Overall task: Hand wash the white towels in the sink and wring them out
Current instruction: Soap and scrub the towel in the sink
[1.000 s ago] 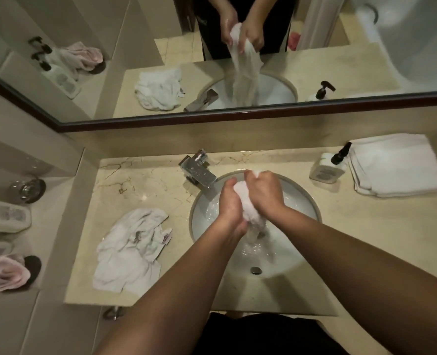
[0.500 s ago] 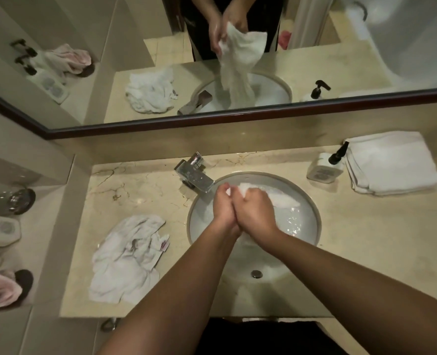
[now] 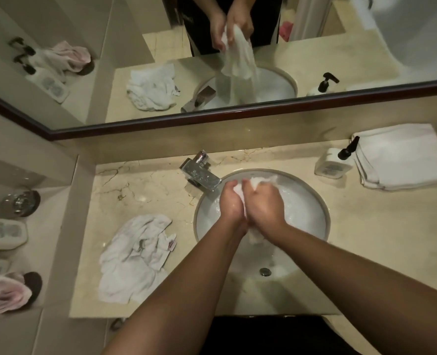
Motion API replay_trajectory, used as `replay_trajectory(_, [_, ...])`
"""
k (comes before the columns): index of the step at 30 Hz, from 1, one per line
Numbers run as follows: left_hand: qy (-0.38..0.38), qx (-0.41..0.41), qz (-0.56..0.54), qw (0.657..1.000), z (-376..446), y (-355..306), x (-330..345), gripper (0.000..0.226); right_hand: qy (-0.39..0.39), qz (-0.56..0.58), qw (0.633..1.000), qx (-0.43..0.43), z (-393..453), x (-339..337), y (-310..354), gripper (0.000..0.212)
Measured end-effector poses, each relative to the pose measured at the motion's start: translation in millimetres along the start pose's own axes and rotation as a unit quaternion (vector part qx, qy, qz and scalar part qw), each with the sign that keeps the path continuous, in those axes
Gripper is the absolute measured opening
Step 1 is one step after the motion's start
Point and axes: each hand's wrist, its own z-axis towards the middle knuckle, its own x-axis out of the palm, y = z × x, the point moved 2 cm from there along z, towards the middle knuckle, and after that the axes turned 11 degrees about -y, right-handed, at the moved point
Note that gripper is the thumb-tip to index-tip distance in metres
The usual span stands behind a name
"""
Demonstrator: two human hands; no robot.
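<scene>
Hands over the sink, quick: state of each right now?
Left hand: fingers curled round the white towel, gripping it above the sink.
Right hand: also curled round the same towel, gripping it.

Over the last second the wet white towel point(image 3: 257, 181) has been worked between the left hand point(image 3: 231, 203) and the right hand point(image 3: 263, 204) above the sink point(image 3: 314, 198). A second ago it was bunched into a tight wad held high over the basin, with a strand trailing down toward the drain. Half a second ago a loose flap was spread out to the right of the hands, over the water. Now that flap has been gathered in, and only a small crumpled tuft is left showing beyond the knuckles, on the side toward the tap point(image 3: 199, 172). The hands have been pressed closer together, and a little cloth is seen below the right wrist.
</scene>
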Motion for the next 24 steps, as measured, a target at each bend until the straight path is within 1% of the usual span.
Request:
replay_trajectory(2, [0.002,-0.007,0.008,1.0,2,-3,-4,0.035,0.012,-0.032,0.998,-0.048,-11,7,4,0.053])
replay_trajectory(4, [0.026,-0.001,0.019,0.999,3,-1,-5,0.043,-0.008,-0.04,0.999,-0.024,4,9,-4,0.053])
replay_trajectory(6, [0.034,0.009,0.053,0.998,2,-1,-6,0.052,-0.033,-0.044,0.998,-0.007,21,8,-11,0.059])
replay_trajectory(9, [0.026,0.026,0.101,0.994,16,-4,-8,0.052,-0.047,-0.056,0.997,0.01,25,13,-24,0.064])
replay_trajectory(10, [0.008,0.031,0.104,0.994,18,-6,-8,0.052,-0.047,-0.045,0.997,0.036,27,14,-31,0.062])
replay_trajectory(11, [-0.018,0.049,0.132,0.99,18,-7,-8,0.057,-0.043,-0.029,0.996,0.07,31,14,-43,0.061])
replay_trajectory(12, [-0.035,0.067,0.157,0.985,28,-5,-9,0.067,-0.034,-0.009,0.993,0.112,37,13,-56,0.06])
replay_trajectory(13, [-0.043,0.09,0.2,0.975,38,-3,-12,0.078,-0.017,0.003,0.989,0.149,45,14,-74,0.062])
replay_trajectory(14, [-0.038,0.092,0.228,0.969,46,0,-16,0.078,0.002,0.01,0.983,0.182,52,12,-89,0.062])
replay_trajectory(15, [-0.049,0.093,0.266,0.958,56,2,-20,0.066,0.015,0.015,0.98,0.2,57,11,-103,0.058])
replay_trajectory(16, [-0.075,0.09,0.263,0.957,71,4,-27,0.048,0.026,0.019,0.975,0.22,60,12,-116,0.049])
replay_trajectory(17, [-0.1,0.092,0.28,0.95,84,2,-32,0.04,0.031,0.026,0.971,0.236,63,13,-126,0.036])
replay_trajectory(18, [-0.115,0.115,0.371,0.914,91,4,-38,0.04,0.035,0.032,0.965,0.258,64,17,-136,0.025])
replay_trajectory(19, [-0.101,0.167,0.494,0.847,97,6,-43,0.043,0.035,0.039,0.96,0.274,65,20,-144,0.02])
replay_trajectory(20, [-0.096,0.166,0.495,0.847,108,5,-44,0.043,0.031,0.045,0.955,0.29,67,24,-148,0.019])
replay_trajectory(21, [-0.1,0.133,0.427,0.889,114,1,-42,0.04,0.026,0.049,0.953,0.297,68,29,-150,0.018])
replay_trajectory(22, [-0.105,0.138,0.404,0.898,124,-4,-42,0.039,0.017,0.054,0.956,0.289,71,34,-151,0.017])
replay_trajectory(23, [-0.098,0.163,0.437,0.879,133,-3,-38,0.039,0.003,0.055,0.959,0.278,75,40,-156,0.028])
replay_trajectory(24, [-0.088,0.175,0.422,0.885,143,-4,-34,0.036,-0.008,0.053,0.963,0.265,80,45,-159,0.04])
